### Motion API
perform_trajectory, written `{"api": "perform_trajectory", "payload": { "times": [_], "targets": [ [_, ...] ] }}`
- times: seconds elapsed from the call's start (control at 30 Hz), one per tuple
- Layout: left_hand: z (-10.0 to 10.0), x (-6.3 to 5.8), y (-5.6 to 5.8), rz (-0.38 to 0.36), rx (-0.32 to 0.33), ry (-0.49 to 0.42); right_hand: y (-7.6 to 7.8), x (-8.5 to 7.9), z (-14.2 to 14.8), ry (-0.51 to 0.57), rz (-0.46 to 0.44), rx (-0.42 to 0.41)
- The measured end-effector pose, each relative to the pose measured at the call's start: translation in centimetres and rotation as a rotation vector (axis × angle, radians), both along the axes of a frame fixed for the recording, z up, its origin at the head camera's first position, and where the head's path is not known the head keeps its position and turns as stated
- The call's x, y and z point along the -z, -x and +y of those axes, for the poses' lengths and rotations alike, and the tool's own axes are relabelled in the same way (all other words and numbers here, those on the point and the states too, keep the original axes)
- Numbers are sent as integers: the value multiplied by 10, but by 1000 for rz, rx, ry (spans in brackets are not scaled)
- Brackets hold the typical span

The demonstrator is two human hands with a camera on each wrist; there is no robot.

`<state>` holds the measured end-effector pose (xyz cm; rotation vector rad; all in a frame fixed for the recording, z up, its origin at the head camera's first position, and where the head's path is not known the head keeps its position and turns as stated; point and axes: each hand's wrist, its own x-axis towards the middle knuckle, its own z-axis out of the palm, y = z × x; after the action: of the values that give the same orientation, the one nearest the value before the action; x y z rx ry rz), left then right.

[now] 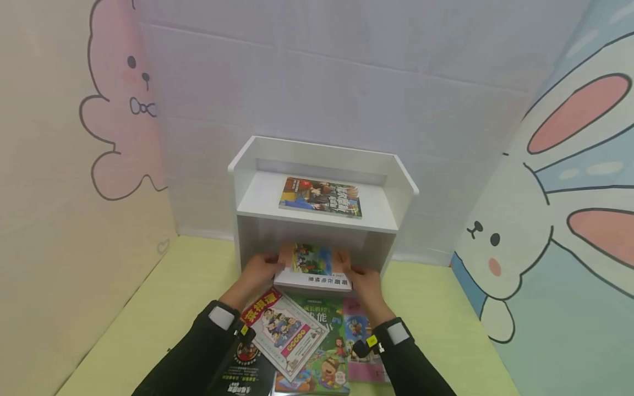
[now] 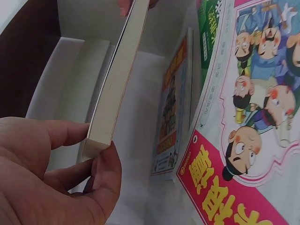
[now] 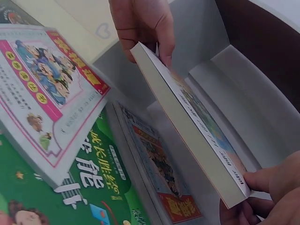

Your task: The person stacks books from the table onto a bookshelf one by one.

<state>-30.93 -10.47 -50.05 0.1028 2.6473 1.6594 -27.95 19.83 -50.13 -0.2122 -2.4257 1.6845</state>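
Left hand pinches book at 9 o'clock, right hand at 3 o'clock; book at shelf's lower opening. Step: apparently shelving. Next probably needs level lowering, release.

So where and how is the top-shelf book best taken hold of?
Probably pinch the book by its front long edge, coming from the front: it lies flat near the lip of the white shelf, walled behind and at both sides.
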Motion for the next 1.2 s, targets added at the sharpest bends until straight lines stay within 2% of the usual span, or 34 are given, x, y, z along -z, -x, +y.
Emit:
{"api": "perform_trajectory", "payload": {
  "times": [0.17, 0.43, 0.63, 0.77, 1.0, 1.2],
  "targets": [
    [2, 3, 15, 49, -11, 43, 17, 0, -5, -40, 8, 30],
    [11, 11, 31, 53, -34, -18, 35, 12, -7, -114, 3, 62],
    [15, 7, 32, 31, -35, -37, 46, 23, -10, -137, 24, 66],
    [17, 7, 33, 47, -32, -2, 51, 32, -11, -167, 22, 60],
    [18, 29, 41, 28, -48, 120, 53, 43, -11, -202, 28, -8],
    [21, 35, 45, 27, -53, 142, 64, 59, -9, -293, 92, -19]
  ]
}}
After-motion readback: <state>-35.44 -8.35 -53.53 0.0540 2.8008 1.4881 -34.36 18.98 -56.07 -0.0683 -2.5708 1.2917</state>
